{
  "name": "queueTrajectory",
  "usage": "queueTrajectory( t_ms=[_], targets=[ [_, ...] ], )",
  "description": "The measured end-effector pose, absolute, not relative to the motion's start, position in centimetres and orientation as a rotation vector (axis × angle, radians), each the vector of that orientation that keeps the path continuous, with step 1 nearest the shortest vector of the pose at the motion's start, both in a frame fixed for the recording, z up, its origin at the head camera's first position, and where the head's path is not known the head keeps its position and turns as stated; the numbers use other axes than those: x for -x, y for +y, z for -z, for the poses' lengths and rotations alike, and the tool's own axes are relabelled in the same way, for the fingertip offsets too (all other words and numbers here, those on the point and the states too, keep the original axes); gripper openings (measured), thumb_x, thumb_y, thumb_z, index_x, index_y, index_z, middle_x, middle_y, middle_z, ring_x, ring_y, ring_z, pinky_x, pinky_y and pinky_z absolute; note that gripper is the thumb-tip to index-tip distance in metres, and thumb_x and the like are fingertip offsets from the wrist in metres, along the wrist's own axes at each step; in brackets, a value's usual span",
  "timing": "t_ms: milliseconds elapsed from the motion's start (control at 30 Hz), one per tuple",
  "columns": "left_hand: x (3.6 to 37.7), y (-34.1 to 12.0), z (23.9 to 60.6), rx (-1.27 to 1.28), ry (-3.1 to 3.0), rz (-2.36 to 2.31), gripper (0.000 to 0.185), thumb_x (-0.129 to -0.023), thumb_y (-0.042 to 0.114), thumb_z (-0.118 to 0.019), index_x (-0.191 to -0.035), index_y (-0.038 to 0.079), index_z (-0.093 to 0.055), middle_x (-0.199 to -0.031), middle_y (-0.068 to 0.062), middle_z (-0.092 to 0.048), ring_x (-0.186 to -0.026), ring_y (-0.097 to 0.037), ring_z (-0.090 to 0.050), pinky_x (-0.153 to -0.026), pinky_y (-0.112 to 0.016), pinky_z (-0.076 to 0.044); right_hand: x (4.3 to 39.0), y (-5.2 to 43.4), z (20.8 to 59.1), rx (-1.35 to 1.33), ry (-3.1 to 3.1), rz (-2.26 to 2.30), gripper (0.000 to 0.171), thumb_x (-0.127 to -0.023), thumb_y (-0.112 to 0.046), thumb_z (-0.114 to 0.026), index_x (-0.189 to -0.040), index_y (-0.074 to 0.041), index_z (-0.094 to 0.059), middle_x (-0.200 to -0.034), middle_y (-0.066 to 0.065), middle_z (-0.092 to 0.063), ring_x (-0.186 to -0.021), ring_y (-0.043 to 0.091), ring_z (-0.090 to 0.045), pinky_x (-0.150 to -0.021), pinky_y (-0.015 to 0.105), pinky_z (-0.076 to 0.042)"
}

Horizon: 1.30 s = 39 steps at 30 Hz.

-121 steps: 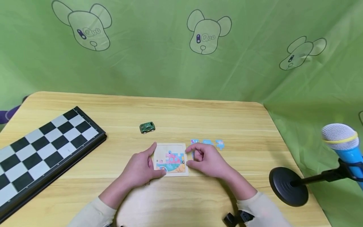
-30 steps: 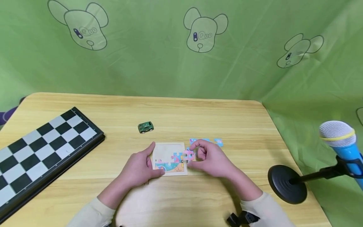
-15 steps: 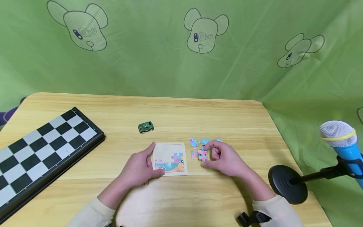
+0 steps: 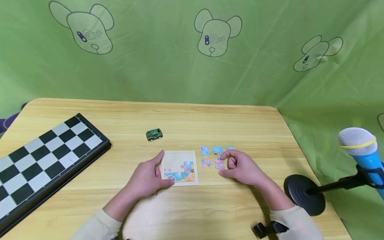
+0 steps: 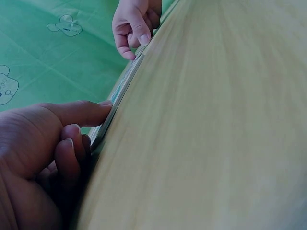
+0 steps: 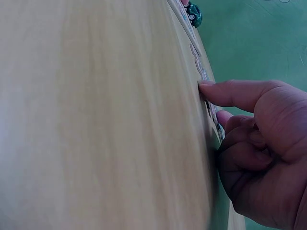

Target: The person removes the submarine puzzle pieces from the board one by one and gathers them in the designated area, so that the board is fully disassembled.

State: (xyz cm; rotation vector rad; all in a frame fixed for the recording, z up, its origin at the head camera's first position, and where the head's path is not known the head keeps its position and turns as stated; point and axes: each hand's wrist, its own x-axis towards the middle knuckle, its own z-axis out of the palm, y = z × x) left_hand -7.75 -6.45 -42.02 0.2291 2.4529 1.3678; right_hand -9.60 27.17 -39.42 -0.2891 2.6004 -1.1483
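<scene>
A square wooden puzzle board (image 4: 179, 159) lies on the table in the head view, with several pieces fitted in its lower half. My left hand (image 4: 160, 170) grips its left edge, forefinger at the top corner and thumb at the bottom; the left wrist view shows that board edge (image 5: 121, 93) under the fingertips. Just right of the board my right hand (image 4: 225, 164) pinches a pink puzzle piece (image 4: 219, 163) low on the tabletop. Loose blue and pink pieces (image 4: 207, 151) lie beside it. In the right wrist view the thumb (image 6: 225, 91) presses down at the pieces.
A small green toy car (image 4: 154, 134) sits behind the board. A folding chessboard (image 4: 45, 153) fills the table's left side. A blue microphone (image 4: 360, 146) on a round black stand base (image 4: 303, 195) stands at the right edge. Green printed cloth (image 4: 192, 66) hangs behind.
My right hand has lifted the pink piece off the board and carried it right, down among the loose pieces. My left hand stays on the board's edge.
</scene>
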Motion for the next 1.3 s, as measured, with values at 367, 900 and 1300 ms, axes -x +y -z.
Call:
queueTrajectory(
  t_ms=[367, 900, 1300],
  targets=[
    [7.7, -6.5, 42.1, -0.224, 2.434, -1.378, 0.108, -0.073, 0.028, -0.091, -0.158, 0.006, -0.027, -0.062, -0.002, -0.055, -0.038, -0.018, -0.054, -0.040, -0.032, -0.043, 9.4, 26.7, 39.6, 0.251, 2.617, 1.205, 0.044, -0.076, -0.011, -0.088, -0.111, -0.002, -0.062, -0.063, -0.002, -0.041, -0.057, 0.011, -0.038, -0.083, 0.033, -0.046],
    [7.6, -6.6, 42.1, -0.212, 2.429, -1.376, 0.108, -0.074, 0.028, -0.091, -0.158, 0.006, -0.027, -0.062, -0.002, -0.055, -0.038, -0.018, -0.054, -0.039, -0.032, -0.043, 8.8, 19.6, 39.8, 0.464, 2.540, 1.314, 0.044, -0.079, -0.004, -0.084, -0.116, -0.005, -0.061, -0.060, -0.005, -0.040, -0.054, 0.007, -0.036, -0.096, 0.038, -0.046],
    [7.8, -6.5, 42.0, -0.243, 2.451, -1.354, 0.108, -0.074, 0.030, -0.091, -0.157, 0.005, -0.028, -0.061, -0.001, -0.056, -0.039, -0.017, -0.054, -0.041, -0.032, -0.042, 8.9, 16.8, 40.2, 0.414, 2.568, 1.193, 0.043, -0.080, -0.012, -0.083, -0.116, -0.008, -0.061, -0.062, -0.004, -0.046, -0.054, 0.008, -0.042, -0.063, 0.030, -0.047]
  ],
)
